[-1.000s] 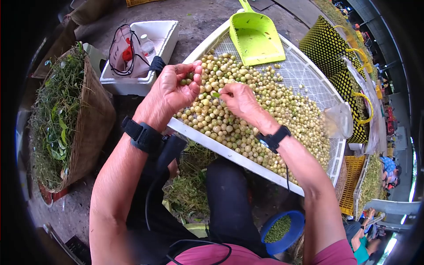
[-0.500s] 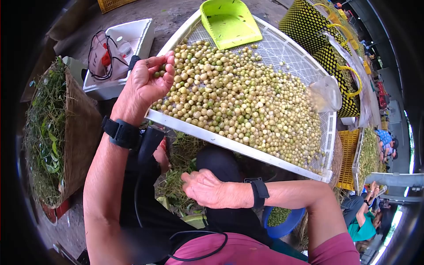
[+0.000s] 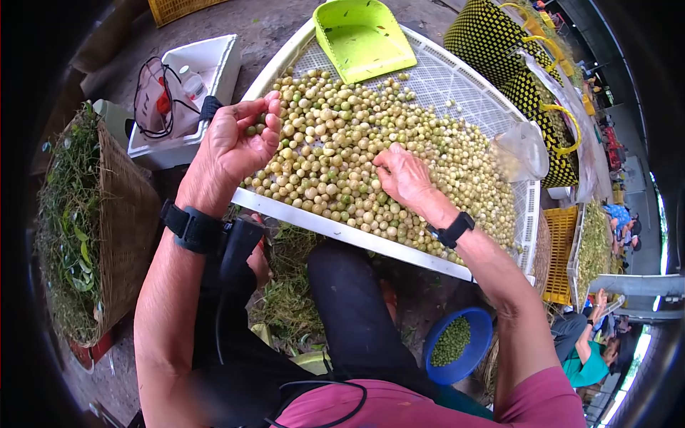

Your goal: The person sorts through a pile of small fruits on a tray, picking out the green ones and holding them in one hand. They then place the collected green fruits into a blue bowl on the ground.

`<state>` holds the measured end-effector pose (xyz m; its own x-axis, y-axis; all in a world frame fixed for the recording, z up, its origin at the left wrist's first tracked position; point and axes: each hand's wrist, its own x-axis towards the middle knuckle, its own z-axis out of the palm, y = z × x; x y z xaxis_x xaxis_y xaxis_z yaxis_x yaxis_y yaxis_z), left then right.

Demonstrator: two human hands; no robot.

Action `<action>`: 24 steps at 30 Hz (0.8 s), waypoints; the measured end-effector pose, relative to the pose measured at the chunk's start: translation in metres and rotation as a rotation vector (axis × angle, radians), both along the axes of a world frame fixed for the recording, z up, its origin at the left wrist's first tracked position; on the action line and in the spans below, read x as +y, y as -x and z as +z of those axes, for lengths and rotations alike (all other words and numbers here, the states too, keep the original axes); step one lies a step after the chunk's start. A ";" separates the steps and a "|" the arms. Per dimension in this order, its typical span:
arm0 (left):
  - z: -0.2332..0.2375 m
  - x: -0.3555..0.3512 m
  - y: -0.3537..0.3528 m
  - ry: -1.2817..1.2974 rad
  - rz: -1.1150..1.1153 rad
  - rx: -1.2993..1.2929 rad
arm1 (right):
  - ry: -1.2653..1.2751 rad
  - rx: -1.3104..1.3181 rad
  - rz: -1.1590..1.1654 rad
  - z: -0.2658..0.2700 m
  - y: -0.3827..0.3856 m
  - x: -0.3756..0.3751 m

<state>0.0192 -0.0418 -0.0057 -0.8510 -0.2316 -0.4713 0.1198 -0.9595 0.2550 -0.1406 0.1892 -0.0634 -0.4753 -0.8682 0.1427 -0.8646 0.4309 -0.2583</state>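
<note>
A white mesh tray [image 3: 492, 89] holds a wide layer of small round fruits [image 3: 335, 143], mostly pale yellow with some green. Over its left edge, my left hand [image 3: 239, 139] is curled palm up around a few green fruits, partly hidden by the fingers. My right hand [image 3: 408, 177] reaches down onto the middle of the layer, its fingertips drawn together among the fruits; whatever is between them is hidden. At the tray's far side lies a lime-green dustpan-like scoop [image 3: 364, 43]. A clear plastic container [image 3: 523, 151] rests at the right edge.
A blue bowl [image 3: 474, 349] of green fruits stands below right. Left are a woven basket [image 3: 125, 214] of leafy stems and a white foam box [image 3: 225, 75] with a bag and bottle inside. Black-and-yellow woven bags [image 3: 485, 36] stand right; a person in green [image 3: 585, 364] sits beyond.
My right hand has moved from above my lap up and forward onto the fruits. The left hand stays by the tray's left edge, still curled around green fruits.
</note>
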 end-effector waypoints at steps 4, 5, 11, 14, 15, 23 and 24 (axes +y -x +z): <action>0.000 0.001 0.002 0.026 -0.018 -0.001 | 0.046 -0.058 -0.038 -0.002 0.003 0.002; 0.000 0.001 0.002 0.027 -0.015 -0.006 | 0.056 -0.110 -0.052 -0.001 0.005 0.005; 0.000 0.005 0.003 0.023 0.012 -0.024 | 0.064 -0.398 -0.207 0.012 0.007 0.014; -0.003 0.006 0.005 0.028 0.004 -0.039 | 0.115 -0.234 -0.071 0.004 0.008 0.016; -0.002 0.007 0.005 0.036 0.002 -0.041 | 0.106 -0.199 -0.057 0.003 0.007 0.014; -0.003 0.006 0.004 0.023 -0.024 -0.030 | 0.076 -0.060 0.019 0.000 0.007 0.010; -0.002 0.007 0.005 0.016 -0.007 -0.053 | 0.085 -0.064 0.019 0.000 0.006 0.009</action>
